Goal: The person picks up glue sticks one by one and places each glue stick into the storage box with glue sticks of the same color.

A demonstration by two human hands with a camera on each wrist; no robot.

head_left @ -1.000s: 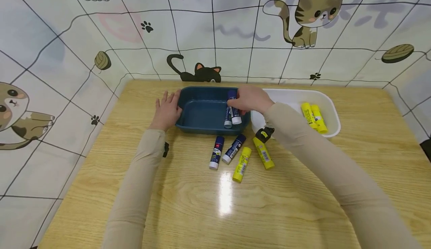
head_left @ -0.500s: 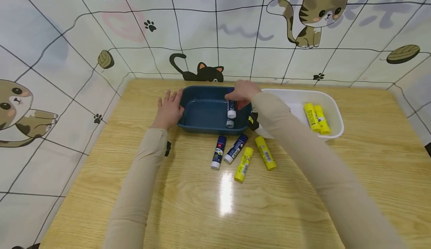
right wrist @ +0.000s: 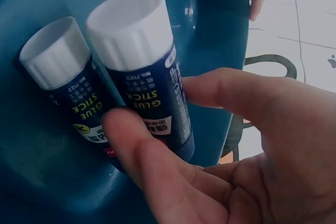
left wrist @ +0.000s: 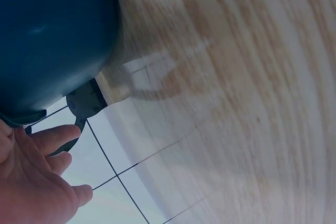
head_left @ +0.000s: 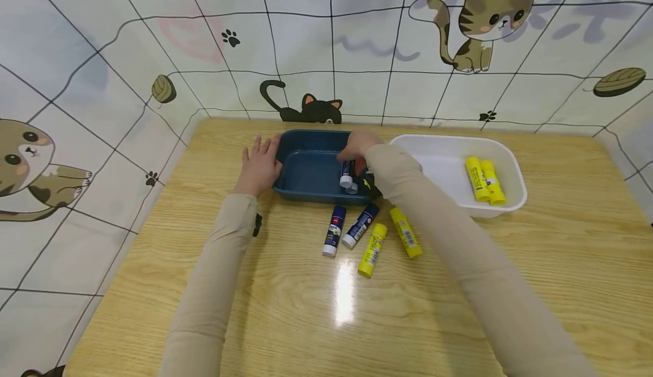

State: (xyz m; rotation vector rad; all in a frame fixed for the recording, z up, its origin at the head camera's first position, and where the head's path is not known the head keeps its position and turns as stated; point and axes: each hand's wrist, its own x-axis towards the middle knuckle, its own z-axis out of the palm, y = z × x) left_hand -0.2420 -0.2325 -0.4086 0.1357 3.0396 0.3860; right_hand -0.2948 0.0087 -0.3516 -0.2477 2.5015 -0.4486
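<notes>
A dark blue tray (head_left: 308, 176) stands at the back of the table. My right hand (head_left: 361, 145) is over its right part and pinches a navy glue stick (right wrist: 149, 85) with a white end, between thumb and fingers. Right beside it in the right wrist view, a second navy glue stick (right wrist: 68, 72) lies in the tray. My left hand (head_left: 257, 164) rests at the tray's left rim, its fingers spread; the left wrist view shows those fingers (left wrist: 55, 139) by the tray's edge.
A white tray (head_left: 439, 181) holding two yellow glue sticks (head_left: 484, 181) stands to the right. In front lie two navy glue sticks (head_left: 334, 231) and two yellow ones (head_left: 373, 250) on the wooden table (head_left: 285, 309). A cat-patterned cloth (head_left: 357, 42) rises behind.
My right hand has moved left and further over the blue tray, bringing the pinched glue stick close to the other one there. The left hand stays at the rim.
</notes>
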